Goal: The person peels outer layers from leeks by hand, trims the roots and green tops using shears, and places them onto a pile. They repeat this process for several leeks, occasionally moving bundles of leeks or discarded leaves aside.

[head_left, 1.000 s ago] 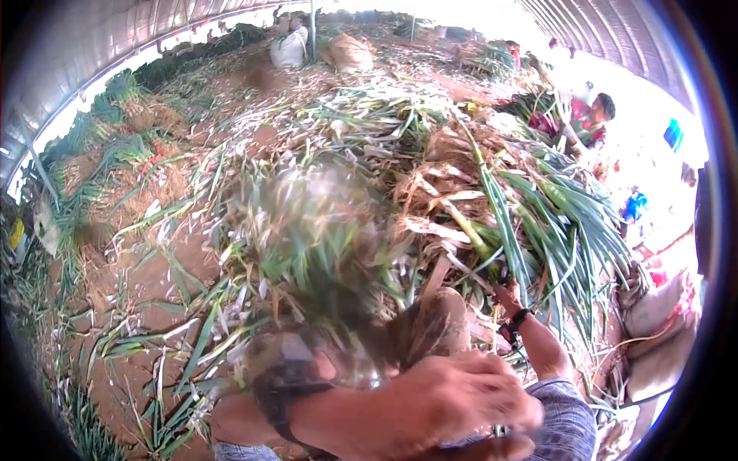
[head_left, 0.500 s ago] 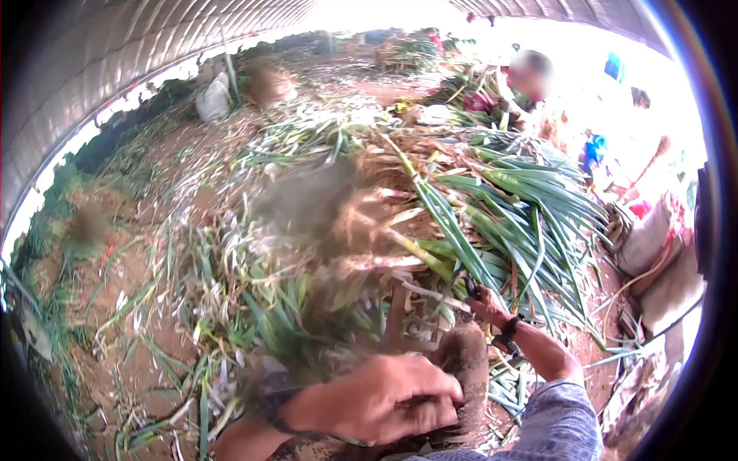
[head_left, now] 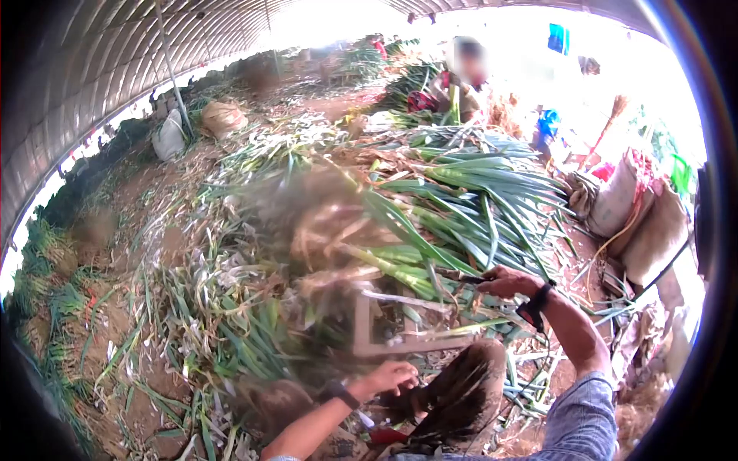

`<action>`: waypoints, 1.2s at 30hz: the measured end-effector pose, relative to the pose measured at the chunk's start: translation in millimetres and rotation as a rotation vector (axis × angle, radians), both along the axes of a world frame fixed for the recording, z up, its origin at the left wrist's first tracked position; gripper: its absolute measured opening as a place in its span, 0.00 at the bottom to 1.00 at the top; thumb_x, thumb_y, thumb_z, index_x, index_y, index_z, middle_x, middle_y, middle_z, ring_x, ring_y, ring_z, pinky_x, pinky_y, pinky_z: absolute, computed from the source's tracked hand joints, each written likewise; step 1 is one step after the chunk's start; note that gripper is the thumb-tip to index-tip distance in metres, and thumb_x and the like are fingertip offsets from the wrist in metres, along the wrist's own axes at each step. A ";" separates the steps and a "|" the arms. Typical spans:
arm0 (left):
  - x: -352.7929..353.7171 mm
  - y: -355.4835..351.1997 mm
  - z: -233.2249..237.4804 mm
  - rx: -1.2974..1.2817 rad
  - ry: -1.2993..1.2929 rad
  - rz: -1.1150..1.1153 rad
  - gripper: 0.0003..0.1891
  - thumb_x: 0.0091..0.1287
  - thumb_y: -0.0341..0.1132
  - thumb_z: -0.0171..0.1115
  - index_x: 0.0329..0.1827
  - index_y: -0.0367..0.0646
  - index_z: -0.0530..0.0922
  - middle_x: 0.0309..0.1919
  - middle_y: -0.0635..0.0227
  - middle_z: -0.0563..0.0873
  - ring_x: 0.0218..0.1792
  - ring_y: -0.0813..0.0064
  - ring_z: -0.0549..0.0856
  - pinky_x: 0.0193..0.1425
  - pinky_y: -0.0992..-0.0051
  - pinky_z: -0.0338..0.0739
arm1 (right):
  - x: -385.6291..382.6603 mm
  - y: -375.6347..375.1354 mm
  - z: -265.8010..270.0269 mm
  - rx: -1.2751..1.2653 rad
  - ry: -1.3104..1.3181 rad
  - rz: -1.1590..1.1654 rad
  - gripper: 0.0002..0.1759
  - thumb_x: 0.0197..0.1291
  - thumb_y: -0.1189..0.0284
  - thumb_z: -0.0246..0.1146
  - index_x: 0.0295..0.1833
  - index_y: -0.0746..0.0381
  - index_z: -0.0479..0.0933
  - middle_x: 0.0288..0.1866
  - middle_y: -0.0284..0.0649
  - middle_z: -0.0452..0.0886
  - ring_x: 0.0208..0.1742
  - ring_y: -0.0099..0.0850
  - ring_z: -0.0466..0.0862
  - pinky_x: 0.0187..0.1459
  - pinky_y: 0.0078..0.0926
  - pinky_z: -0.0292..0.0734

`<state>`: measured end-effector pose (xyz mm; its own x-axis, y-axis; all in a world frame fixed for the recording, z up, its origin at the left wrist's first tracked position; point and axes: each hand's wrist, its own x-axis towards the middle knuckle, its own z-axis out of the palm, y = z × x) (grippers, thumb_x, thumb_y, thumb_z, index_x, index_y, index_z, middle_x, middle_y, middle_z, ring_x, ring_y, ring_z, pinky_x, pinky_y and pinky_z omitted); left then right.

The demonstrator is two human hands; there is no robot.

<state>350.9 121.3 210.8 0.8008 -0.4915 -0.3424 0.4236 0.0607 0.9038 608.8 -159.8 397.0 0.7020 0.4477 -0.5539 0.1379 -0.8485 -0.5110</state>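
Observation:
My right hand [head_left: 509, 282] is closed around the handle of a knife [head_left: 461, 276], whose dark, narrow blade points left over the leek leaves. Close to that blade lies a thick leek [head_left: 396, 270] with a pale stalk and green leaves, at the near side of a large heap of leeks [head_left: 469, 184]. Low in the view, my left hand [head_left: 390, 378] hovers beside my raised, muddy knee [head_left: 469, 384]. Its fingers are loosely bent and apart, with nothing visible in them. A wooden frame [head_left: 361, 323] stands between the heap and my legs.
Stripped leaves [head_left: 231, 323] litter the ground at left. Stuffed sacks [head_left: 626, 192] stand at right, with a white sack [head_left: 168, 137] at far left. Another person [head_left: 461, 84] sits behind the heap. A blurred smear hides part of the middle.
My left hand has drawn down and away from the camera, and its fingers have loosened. My right hand has shifted right and up with the knife, which now shows more clearly. The view has turned.

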 end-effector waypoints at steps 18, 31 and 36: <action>23.1 -87.5 110.6 -0.346 -0.175 0.699 0.21 0.76 0.52 0.59 0.58 0.44 0.74 0.48 0.61 0.86 0.44 0.65 0.89 0.42 0.66 0.88 | -139.1 -11.9 -39.2 0.647 -0.656 0.446 0.09 0.63 0.72 0.68 0.48 0.61 0.83 0.32 0.47 0.86 0.32 0.41 0.86 0.37 0.42 0.81; -1.6 -37.8 107.7 -0.276 -0.258 0.813 0.12 0.76 0.44 0.62 0.49 0.45 0.81 0.37 0.72 0.85 0.38 0.72 0.88 0.40 0.67 0.87 | -152.9 70.2 -63.1 0.805 -0.691 0.573 0.39 0.58 0.56 0.73 0.68 0.65 0.68 0.56 0.58 0.79 0.57 0.56 0.80 0.56 0.48 0.77; 24.0 -39.9 106.5 -0.217 -0.294 0.735 0.12 0.73 0.41 0.66 0.50 0.42 0.81 0.37 0.70 0.85 0.35 0.77 0.87 0.32 0.72 0.85 | -132.2 49.0 -48.9 0.692 -0.671 0.518 0.38 0.52 0.68 0.72 0.70 0.60 0.70 0.54 0.52 0.82 0.53 0.55 0.81 0.55 0.50 0.78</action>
